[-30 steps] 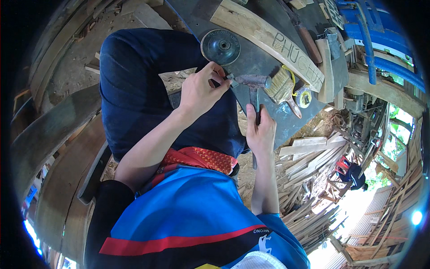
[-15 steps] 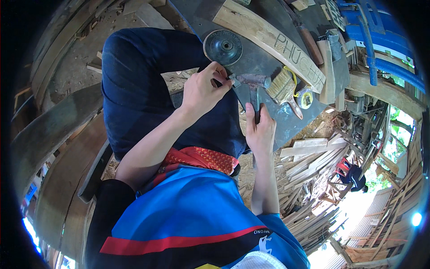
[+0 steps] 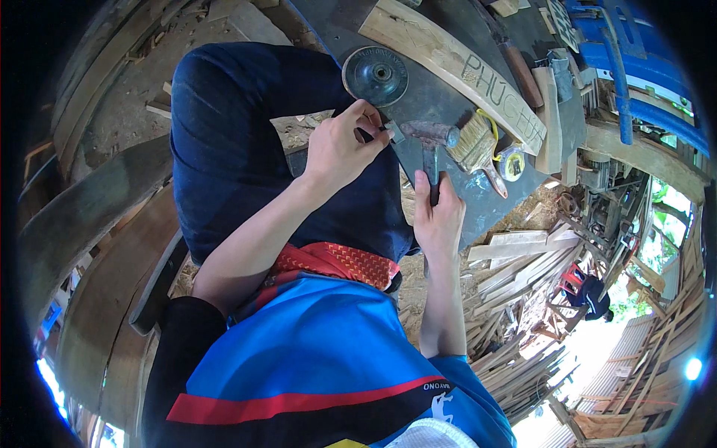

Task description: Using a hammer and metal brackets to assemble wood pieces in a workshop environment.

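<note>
Grey metal shows at the tips of my left hand (image 3: 337, 151): its fingers are pinching a small metal piece (image 3: 396, 132) just above the middle of the frame, thumb against forefinger. My right hand (image 3: 439, 220), a little right of the centre, has its fingers wrapped round the handle of a hammer (image 3: 431, 154), with the thumb laid along it toward the head. The hammer's head lies crosswise, its narrow end right beside the metal piece; I cannot tell whether the two touch.

Both sit by the edge of a dark counter (image 3: 478, 213) that runs across the upper part of the frame. On it, above my left fingers, is a round black disc (image 3: 375, 77) with a hole in its centre. A pale, curved board (image 3: 455, 63) with carved letters stretches from the upper middle toward the upper right. Between that board and the hammer lies a wide brush (image 3: 473, 142), bristles toward the hammer's head, and just beside it a yellow tape measure (image 3: 512, 163). Beyond the board, a tool with a brown wooden handle (image 3: 523, 77) points down and to the right. My dark blue trousers (image 3: 231, 142) fill the left of centre, below the disc, with one knee bent.
</note>
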Demonstrator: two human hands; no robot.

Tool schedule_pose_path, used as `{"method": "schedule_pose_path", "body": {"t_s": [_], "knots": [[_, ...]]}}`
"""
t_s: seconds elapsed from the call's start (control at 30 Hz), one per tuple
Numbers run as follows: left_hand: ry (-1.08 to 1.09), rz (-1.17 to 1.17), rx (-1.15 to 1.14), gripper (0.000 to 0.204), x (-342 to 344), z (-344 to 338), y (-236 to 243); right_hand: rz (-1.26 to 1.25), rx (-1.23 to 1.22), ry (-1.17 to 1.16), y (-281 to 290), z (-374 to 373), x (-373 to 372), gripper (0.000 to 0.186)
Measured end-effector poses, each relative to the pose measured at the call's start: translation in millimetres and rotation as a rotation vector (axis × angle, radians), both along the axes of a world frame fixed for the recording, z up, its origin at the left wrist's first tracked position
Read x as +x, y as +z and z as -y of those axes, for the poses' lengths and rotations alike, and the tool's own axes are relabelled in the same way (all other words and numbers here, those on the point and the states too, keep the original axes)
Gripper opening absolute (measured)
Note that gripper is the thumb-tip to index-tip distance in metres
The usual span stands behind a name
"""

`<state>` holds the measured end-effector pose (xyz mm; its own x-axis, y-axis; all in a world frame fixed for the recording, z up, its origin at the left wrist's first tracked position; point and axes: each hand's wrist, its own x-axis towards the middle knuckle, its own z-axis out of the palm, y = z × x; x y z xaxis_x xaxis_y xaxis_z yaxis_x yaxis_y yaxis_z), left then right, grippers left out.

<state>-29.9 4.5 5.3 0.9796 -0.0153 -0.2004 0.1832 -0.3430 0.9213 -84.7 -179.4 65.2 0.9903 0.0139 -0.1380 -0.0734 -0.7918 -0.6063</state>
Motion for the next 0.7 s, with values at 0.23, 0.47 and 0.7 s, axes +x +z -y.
{"method": "schedule_pose_path", "body": {"t_s": [0.23,0.47,0.7], "knots": [[0.007,0.025,-0.018,0.028,-1,0,-4,0.006,-0.013,0.014,-7,1,0,0.036],[-0.007,0.076,0.020,0.034,-6,2,-3,-0.015,-0.047,0.011,-4,0,1,0.038],[-0.101,0.178,0.241,0.047,-11,6,0,-0.020,-0.020,0.008,-3,0,3,0.038]]}}
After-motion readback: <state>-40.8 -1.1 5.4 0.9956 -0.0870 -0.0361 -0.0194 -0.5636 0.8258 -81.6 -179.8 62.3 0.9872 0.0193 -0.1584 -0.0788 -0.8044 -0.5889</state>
